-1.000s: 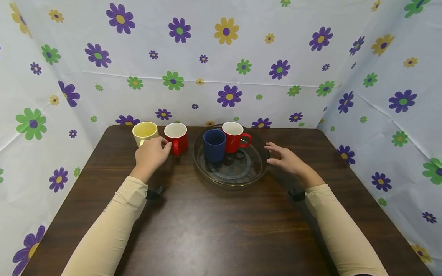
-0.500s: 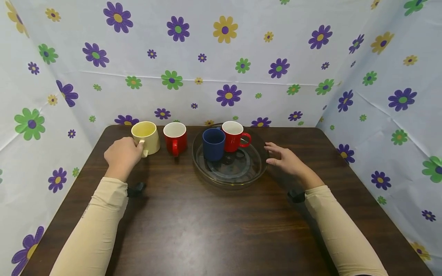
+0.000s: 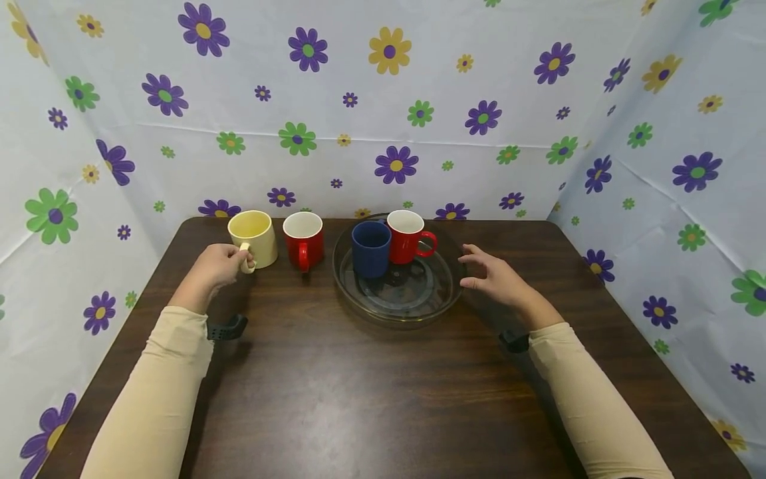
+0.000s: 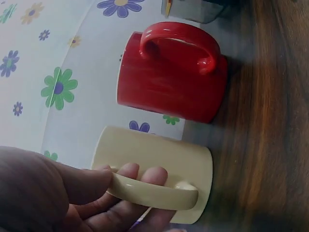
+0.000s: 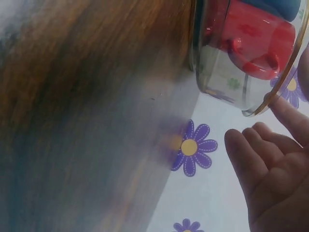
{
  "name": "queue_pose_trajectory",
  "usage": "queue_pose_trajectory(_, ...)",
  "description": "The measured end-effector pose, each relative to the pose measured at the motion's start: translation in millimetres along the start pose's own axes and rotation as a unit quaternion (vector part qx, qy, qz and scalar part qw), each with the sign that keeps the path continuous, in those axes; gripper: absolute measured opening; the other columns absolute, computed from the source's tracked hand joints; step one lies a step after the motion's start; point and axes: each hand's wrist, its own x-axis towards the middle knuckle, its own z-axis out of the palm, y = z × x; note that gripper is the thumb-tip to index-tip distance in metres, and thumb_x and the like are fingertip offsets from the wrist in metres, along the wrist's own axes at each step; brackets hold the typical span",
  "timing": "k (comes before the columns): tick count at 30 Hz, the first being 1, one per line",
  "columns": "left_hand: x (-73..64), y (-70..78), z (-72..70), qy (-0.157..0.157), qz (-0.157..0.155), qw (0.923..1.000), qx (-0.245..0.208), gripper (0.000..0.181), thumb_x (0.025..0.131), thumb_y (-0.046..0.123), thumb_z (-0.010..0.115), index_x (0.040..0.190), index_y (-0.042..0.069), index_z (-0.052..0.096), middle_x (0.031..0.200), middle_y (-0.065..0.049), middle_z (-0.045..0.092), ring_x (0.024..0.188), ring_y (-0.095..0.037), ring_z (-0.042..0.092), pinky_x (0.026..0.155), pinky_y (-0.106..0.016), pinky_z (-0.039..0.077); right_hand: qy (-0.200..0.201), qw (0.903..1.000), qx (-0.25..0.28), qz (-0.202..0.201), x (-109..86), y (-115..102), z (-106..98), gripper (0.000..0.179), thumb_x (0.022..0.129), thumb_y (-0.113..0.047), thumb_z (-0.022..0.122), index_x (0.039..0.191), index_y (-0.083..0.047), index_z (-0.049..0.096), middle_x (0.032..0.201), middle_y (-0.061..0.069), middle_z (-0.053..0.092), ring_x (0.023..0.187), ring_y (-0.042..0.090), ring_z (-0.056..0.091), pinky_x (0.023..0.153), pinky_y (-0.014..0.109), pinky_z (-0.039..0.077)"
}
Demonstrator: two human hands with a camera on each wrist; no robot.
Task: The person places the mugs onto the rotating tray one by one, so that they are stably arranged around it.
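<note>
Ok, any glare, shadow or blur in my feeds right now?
Head view: fairly sharp, pale glare on the near tabletop, dark shadow beside the right sleeve. Left wrist view: shine on the red mug, the left hand dim. Right wrist view: tabletop hazy, a purple flower reflected in it as a smear, the clear dish cut off at the top.

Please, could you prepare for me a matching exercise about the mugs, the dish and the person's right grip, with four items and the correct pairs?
1. Yellow mug
2. Blue mug
3. Clear dish
4. Right grip

A. contains two mugs
B. in the dish, beside a red mug
C. at the dish's right side
D. handle held by the left grip

Pairs: 1-D, 2-B, 3-A, 4-C
</note>
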Motion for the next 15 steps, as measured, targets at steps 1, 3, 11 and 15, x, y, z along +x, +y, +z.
queue_pose_trajectory(1, 0.6, -1.1, -0.4, -0.011, -0.004, 0.9996, -0.026, 0.045, 0.111, 0.025, 0.035, 0.123, -0.011, 0.06, 0.117, -0.027, 0.063, 0.1, -0.032, 0.058, 0.071, -0.031, 0.054, -0.005, 1.0, 0.007, -0.002, -0.2, -0.3, 0.2, 0.056, 0.094, -0.021, 0.073, 0.14, 0.002, 0.052, 0.164, 0.02, 0.027, 0.147, 0.045, 0.031, 0.11, 0.062, 0.037)
queue_pose_trajectory(3, 2.2, -3.9, -0.7, -0.028, -0.013, 0.9967, -0.075, 0.048, 0.112, 0.027, 0.035, 0.13, -0.012, 0.056, 0.121, -0.022, 0.066, 0.116, -0.034, 0.056, 0.082, -0.035, 0.058, -0.016, 0.9997, 0.021, -0.004, -0.3, -0.2, 0.8, 0.054, 0.095, -0.021, 0.072, 0.139, 0.003, 0.051, 0.165, 0.02, 0.023, 0.148, 0.046, 0.028, 0.111, 0.063, 0.036)
queue_pose_trajectory(11, 7.7, -10.4, 3.7, -0.042, -0.037, 0.973, -0.224, 0.056, 0.11, 0.039, 0.039, 0.136, -0.009, 0.049, 0.093, 0.011, 0.069, 0.097, -0.005, 0.065, 0.092, -0.031, 0.057, -0.028, 0.9978, 0.06, -0.006, -2.4, 0.9, 2.6, 0.049, 0.098, -0.016, 0.069, 0.136, 0.006, 0.048, 0.166, 0.021, 0.019, 0.148, 0.048, 0.025, 0.112, 0.063, 0.033)
queue_pose_trajectory(15, 9.7, -9.4, 9.1, -0.022, -0.03, 0.9696, -0.242, 0.054, 0.109, 0.037, 0.043, 0.132, -0.011, 0.05, 0.088, 0.01, 0.069, 0.087, 0.0, 0.066, 0.087, -0.026, 0.057, -0.025, 0.9974, 0.068, -0.009, -2.5, 0.6, 3.4, 0.049, 0.097, -0.016, 0.069, 0.134, 0.007, 0.047, 0.165, 0.022, 0.02, 0.147, 0.048, 0.026, 0.113, 0.062, 0.033)
